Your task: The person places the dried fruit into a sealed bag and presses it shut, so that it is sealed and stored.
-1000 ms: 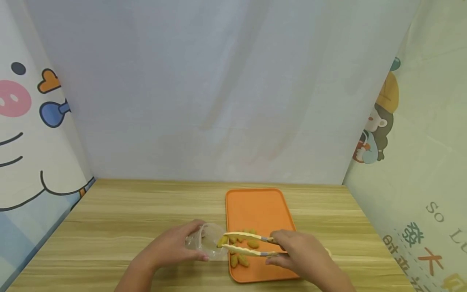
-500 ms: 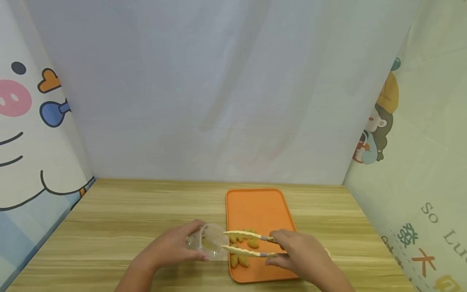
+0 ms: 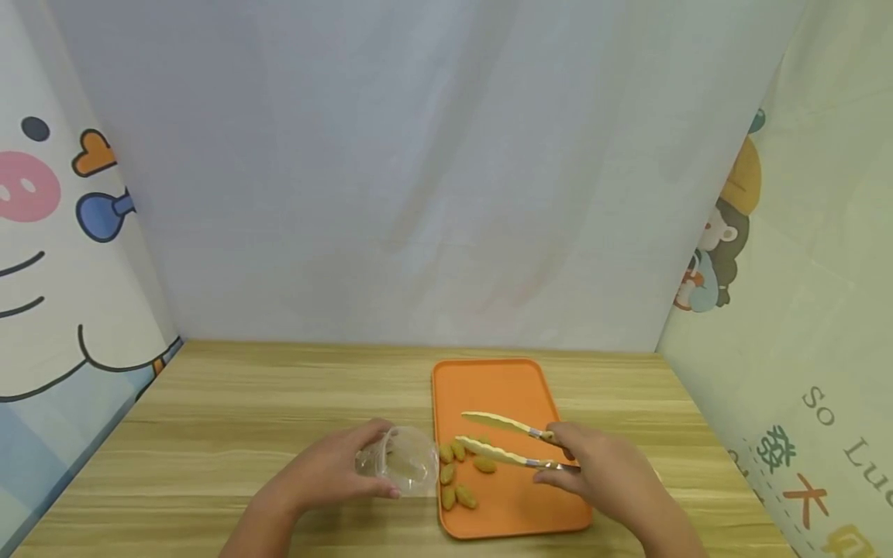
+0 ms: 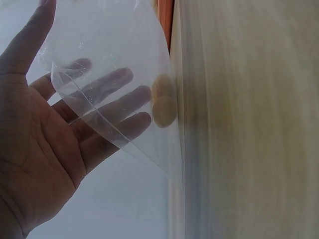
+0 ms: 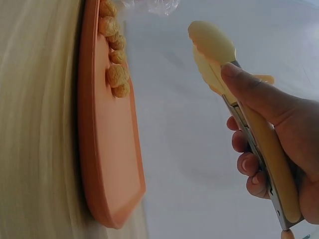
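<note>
My left hand (image 3: 331,474) holds a clear plastic cup (image 3: 413,463) between thumb and fingers, its mouth tipped toward the tray. Through the cup wall in the left wrist view, two yellow-brown pieces (image 4: 164,110) show. My right hand (image 3: 605,471) grips kitchen tongs (image 5: 264,144) with scalloped yellow tips. Their arms stand apart, with nothing between them, above the orange tray (image 3: 488,384). Several small wrinkled yellow-brown oval pieces (image 3: 465,497) lie along the tray's left side; their exact kind is unclear.
The wood-grain table (image 3: 279,395) carries the tray right of centre. A pale grey cloth (image 3: 418,194) hangs behind the table, and printed cloths (image 3: 802,271) flank both sides.
A piece held at the tongs' tips over the cup mouth has been let go into the cup. The right hand and tongs have moved right, over the tray. The left hand stays put.
</note>
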A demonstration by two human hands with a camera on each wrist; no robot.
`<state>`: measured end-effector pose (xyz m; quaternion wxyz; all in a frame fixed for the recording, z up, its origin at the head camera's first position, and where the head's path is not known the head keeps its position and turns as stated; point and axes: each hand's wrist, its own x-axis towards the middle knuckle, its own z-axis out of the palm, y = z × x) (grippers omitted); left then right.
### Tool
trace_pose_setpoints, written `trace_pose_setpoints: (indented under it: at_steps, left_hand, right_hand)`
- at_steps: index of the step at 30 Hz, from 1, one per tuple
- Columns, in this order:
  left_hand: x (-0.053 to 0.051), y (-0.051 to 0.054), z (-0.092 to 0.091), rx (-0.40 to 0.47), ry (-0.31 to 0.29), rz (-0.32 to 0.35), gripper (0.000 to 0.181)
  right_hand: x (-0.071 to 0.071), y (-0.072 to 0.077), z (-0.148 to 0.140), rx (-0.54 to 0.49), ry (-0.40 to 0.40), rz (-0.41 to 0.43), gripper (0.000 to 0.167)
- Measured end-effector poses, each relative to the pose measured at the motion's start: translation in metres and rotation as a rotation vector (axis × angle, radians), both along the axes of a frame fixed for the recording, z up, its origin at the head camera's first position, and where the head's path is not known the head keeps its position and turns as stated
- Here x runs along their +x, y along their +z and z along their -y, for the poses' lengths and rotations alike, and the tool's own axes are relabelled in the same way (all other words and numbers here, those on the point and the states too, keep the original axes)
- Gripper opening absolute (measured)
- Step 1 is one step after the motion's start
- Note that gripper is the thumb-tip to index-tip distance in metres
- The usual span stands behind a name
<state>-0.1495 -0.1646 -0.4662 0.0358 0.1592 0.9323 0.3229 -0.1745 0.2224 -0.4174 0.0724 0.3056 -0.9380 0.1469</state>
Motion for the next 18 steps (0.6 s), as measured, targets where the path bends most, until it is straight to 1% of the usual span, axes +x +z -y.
trace_pose_setpoints:
  at_steps: [3,6,11,18]
  left_hand:
    - [0.000,0.000,0.000,0.002,-0.003,-0.002,0.084]
    - [0.000,0.000,0.000,0.006,-0.006,-0.004,0.083]
    - [0.001,0.000,-0.001,0.007,-0.006,-0.011,0.081]
    - [0.001,0.001,-0.001,0.009,-0.004,-0.003,0.079]
  right_hand:
    - [-0.002,0.002,-0.005,0.006,-0.055,0.058,0.039]
    - [-0.004,0.004,-0.009,0.015,-0.089,0.095,0.038]
    - [-0.006,0.006,-0.016,0.023,-0.103,0.107,0.037]
    - [-0.006,0.008,-0.020,0.037,-0.122,0.123,0.039]
